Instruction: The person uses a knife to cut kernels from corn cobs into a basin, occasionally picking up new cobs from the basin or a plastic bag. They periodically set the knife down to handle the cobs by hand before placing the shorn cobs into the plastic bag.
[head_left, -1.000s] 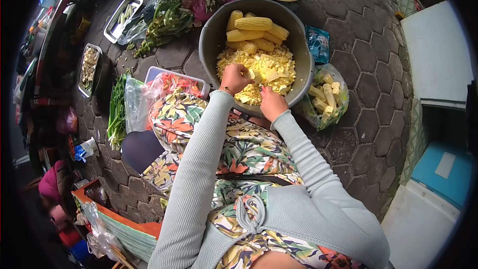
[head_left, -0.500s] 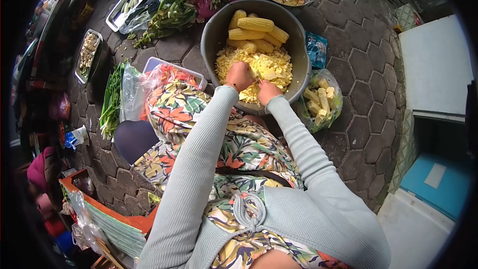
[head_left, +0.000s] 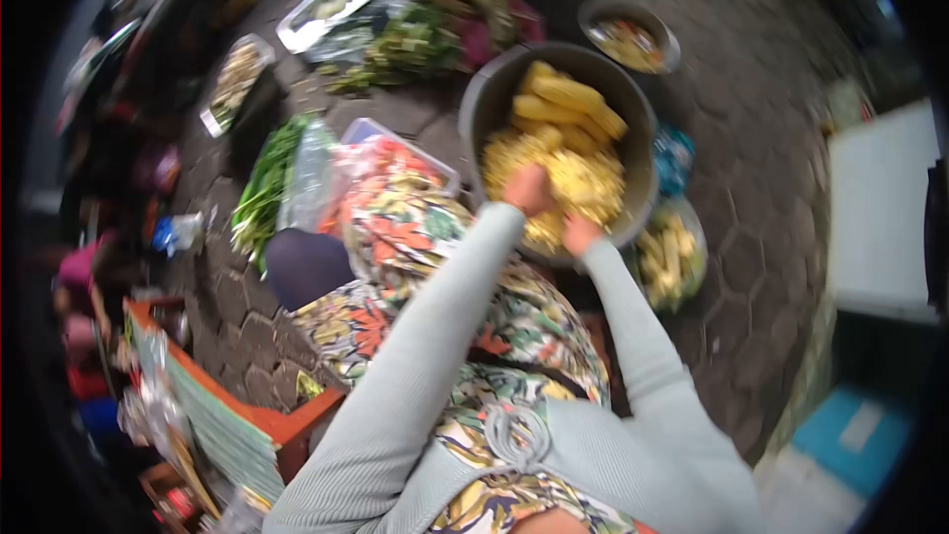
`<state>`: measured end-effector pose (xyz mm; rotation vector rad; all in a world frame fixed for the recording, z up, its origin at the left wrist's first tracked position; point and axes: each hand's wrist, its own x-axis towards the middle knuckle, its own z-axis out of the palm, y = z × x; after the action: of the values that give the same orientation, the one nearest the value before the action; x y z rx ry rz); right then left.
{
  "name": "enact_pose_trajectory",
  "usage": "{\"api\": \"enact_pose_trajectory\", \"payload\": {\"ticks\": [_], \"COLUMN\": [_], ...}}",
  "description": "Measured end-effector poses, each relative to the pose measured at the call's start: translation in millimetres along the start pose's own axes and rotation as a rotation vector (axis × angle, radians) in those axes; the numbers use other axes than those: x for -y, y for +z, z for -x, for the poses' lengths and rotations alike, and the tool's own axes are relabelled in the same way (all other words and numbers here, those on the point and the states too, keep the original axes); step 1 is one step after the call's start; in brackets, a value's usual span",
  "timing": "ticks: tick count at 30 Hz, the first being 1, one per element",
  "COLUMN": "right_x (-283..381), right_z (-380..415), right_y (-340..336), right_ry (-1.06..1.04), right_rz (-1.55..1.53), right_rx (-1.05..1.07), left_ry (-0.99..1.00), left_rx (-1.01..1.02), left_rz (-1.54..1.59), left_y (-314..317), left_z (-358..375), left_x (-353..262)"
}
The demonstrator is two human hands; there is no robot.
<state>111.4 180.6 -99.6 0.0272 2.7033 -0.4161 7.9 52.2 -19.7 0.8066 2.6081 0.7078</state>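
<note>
I have my left grip (head_left: pixel 529 190) and right grip (head_left: pixel 581 234) at the loose yellow corn bits (head_left: pixel 585 178) inside the round grey plastic tub (head_left: pixel 641 160), perhaps so pieces fall there; through blur, I cannot tell if either pinches. Long yellow cobs (head_left: pixel 568 104) lie beyond.

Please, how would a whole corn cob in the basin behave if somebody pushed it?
The corn cobs look thick and straight, so one would probably feel stiff. Their rounded, long shape suggests it could roll. They lie heaped in the basin, so pushing one may shift its neighbours.
</note>
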Motion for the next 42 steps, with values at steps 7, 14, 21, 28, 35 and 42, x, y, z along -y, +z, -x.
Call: {"api": "enact_pose_trajectory", "payload": {"ticks": [7,14,21,28,35,42], "right_x": [-22.2,-58.4,5.4,24.0,27.5,24.7], "right_z": [-46.6,-39.5,-10.4,22.5,61.8,67.8], "right_y": [2.6,94.0,-32.3,-44.8,-45.2,-30.3], "right_ry": [0.210,0.143,0.114,0.388,0.404,0.349], "right_rz": [-0.035,0.194,0.241,-0.025,-0.399,-0.467], "right_rx": [0.195,0.176,0.373,0.088,-0.358,-0.527], "left_ry": [-0.016,-0.135,-0.153,-0.306,-0.253,-0.083], "left_rx": [0.050,-0.098,-0.079,0.061,0.124,0.209], "left_rz": [0.016,0.066,0.099,0.124,0.037,0.012], "left_y": [8.1,-3.3,-9.5,-0.2,-4.5,-0.8], "left_z": [-0.8,3.8,9.6,3.3,7.0,3.5], "left_x": [-15.4,3.5,20.4,27.0,26.8,31.9]}}
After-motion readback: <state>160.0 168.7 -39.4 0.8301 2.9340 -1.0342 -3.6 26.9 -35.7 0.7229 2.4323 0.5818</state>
